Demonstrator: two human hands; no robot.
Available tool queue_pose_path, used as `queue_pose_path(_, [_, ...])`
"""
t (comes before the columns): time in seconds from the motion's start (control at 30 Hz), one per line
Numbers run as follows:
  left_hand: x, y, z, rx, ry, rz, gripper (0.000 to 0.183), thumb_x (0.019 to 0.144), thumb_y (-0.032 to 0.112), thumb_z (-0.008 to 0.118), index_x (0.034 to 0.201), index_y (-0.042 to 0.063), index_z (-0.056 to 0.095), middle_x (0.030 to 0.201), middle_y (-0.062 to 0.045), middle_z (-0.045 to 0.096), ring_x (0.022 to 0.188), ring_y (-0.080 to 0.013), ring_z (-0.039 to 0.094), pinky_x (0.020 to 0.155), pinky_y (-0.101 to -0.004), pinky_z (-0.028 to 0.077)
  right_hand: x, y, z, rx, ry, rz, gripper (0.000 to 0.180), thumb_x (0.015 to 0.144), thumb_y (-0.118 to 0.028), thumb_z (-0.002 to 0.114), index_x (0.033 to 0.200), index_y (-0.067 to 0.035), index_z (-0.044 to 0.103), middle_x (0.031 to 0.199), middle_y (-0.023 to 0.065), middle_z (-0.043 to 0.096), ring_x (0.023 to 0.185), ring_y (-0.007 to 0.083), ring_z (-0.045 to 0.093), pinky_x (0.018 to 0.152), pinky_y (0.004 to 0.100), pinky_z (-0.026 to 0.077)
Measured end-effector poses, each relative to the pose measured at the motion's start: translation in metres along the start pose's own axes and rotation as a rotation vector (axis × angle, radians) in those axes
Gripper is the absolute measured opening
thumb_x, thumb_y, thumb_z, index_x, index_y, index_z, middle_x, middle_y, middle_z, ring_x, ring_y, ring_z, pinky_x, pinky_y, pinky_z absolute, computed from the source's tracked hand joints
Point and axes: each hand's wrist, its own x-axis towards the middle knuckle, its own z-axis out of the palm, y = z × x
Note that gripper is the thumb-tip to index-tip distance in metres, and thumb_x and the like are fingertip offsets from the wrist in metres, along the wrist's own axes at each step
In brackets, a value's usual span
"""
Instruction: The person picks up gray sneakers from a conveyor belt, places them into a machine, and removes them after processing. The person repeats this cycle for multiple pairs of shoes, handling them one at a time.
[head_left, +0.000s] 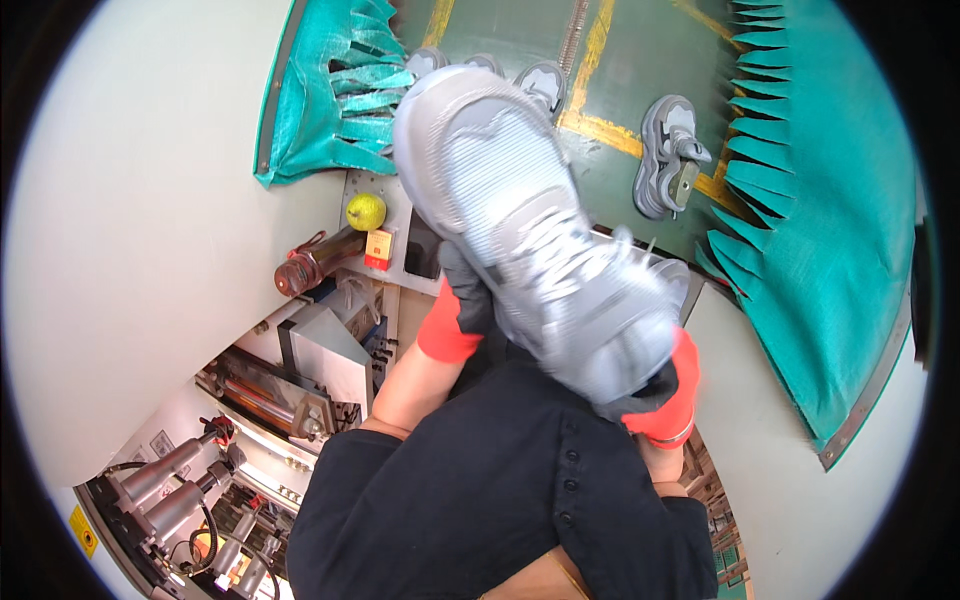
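Note:
Close to the camera, a grey-and-white sneaker (510, 202) is tilted with its toe up to the left and its laced upper towards me; it is slightly blurred. My left hand (461, 300), in a black-and-red glove, grips its side near the midfoot. At the heel, my right hand (671, 397) holds on from below, in a matching glove; its fingers are mostly hidden by the shoe. Part of another grey shoe (673, 279) shows behind the heel, near the edge of a green surface (517, 22) marked with yellow lines.
More grey sneakers stand ahead, including one (544, 86) and a laced one (664, 157) at right. Fringed teal curtains (840, 187) hang on both sides. At left are a yellow-green pear (366, 211), a small box (379, 251) and a brown bottle (304, 270). Machinery with cylinders (169, 472) lies lower left.

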Motion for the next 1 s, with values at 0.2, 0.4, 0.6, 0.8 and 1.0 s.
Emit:
queue_pose_path(0.2, [0.03, -0.001, 0.006, 0.082, -0.115, 0.034, 0.047, 0.111, 0.035, 0.046, 0.147, 0.006, 0.048, 0.133, -0.007, 0.061, 0.113, -0.0155, 0.06, 0.093, -0.0319, 0.051, 0.068, -0.025, 0.0, 0.169, -0.339, -0.247, 0.063, 0.073, -0.011, 0.084, 0.133, -0.008, 0.064, 0.132, 0.016, 0.068, 0.125, 0.0435, 0.062, 0.108, 0.0568, 0.046])
queue_pose_path(0.4, [0.044, 0.005, 0.021, 0.137, -0.203, -0.016, 0.046, 0.111, 0.033, 0.046, 0.148, 0.005, 0.047, 0.134, -0.009, 0.061, 0.115, -0.0176, 0.06, 0.094, -0.0337, 0.051, 0.057, 0.001, 0.0, 0.283, -0.255, -0.256, 0.077, 0.074, -0.003, 0.084, 0.144, -0.013, 0.052, 0.14, 0.0195, 0.061, 0.123, 0.0481, 0.061, 0.108, 0.0595, 0.045])
queue_pose_path(0.6, [0.055, -0.008, 0.034, 0.195, -0.267, -0.026, 0.046, 0.111, 0.03, 0.047, 0.148, 0.004, 0.047, 0.135, -0.011, 0.06, 0.118, -0.0196, 0.06, 0.096, -0.0355, 0.052, 0.064, -0.003, -0.009, 0.164, -0.259, -0.241, 0.084, 0.073, -0.013, 0.088, 0.148, -0.005, 0.049, 0.14, 0.022, 0.06, 0.127, 0.0445, 0.059, 0.109, 0.0535, 0.045])
queue_pose_path(0.8, [0.082, -0.038, 0.041, 0.293, -0.324, 0.003, 0.046, 0.11, 0.028, 0.047, 0.149, 0.003, 0.046, 0.135, -0.014, 0.06, 0.12, -0.0217, 0.06, 0.098, -0.0373, 0.052, 0.071, -0.012, -0.02, 0.108, -0.025, 0.169, 0.104, 0.07, -0.021, 0.091, 0.156, 0.0, 0.035, 0.139, 0.0228, 0.059, 0.138, 0.0398, 0.05, 0.112, 0.0452, 0.043])
queue_pose_path(1.0, [0.105, -0.098, 0.033, 0.468, -0.264, -0.279, 0.066, 0.104, 0.021, 0.059, 0.16, 0.002, 0.031, 0.151, -0.015, 0.047, 0.139, -0.0223, 0.046, 0.112, -0.036, 0.04, 0.048, 0.09, -0.043, 0.452, 0.534, 0.498, 0.053, 0.087, -0.022, 0.077, 0.131, 0.002, 0.059, 0.11, 0.0097, 0.069, 0.098, 0.0175, 0.061, 0.089, 0.0322, 0.05])
